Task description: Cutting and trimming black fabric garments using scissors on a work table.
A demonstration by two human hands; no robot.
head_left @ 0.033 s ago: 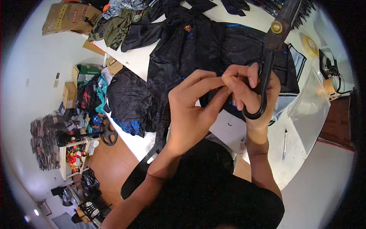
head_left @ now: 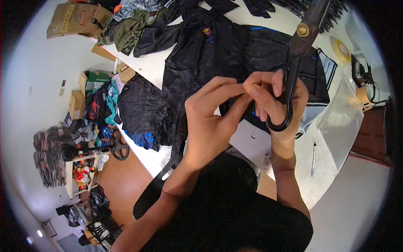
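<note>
My right hand (head_left: 279, 103) carries large black-handled scissors (head_left: 299, 50), a handle loop hooked around it and the metal pivot up toward the top right. Its thumb and fingertips are pinched together. My left hand (head_left: 216, 113) also pinches, its thumb and forefinger meeting the right hand's fingertips. Whatever lies between the fingertips is too small to make out. Beneath and beyond both hands a black garment (head_left: 205, 54) with a small coloured emblem is spread on the white table (head_left: 323, 168).
Right of my hands lie a pen (head_left: 313, 159), a clear plastic bag (head_left: 340, 113) and a tape roll (head_left: 342, 50). More dark clothes (head_left: 142, 107) hang over the table's left edge. Cardboard boxes (head_left: 77, 20) and a shelf with bagged garments (head_left: 49, 155) stand farther left.
My left hand's fingertips have shifted very slightly left. Otherwise the hands, the scissors and the garment keep their places.
</note>
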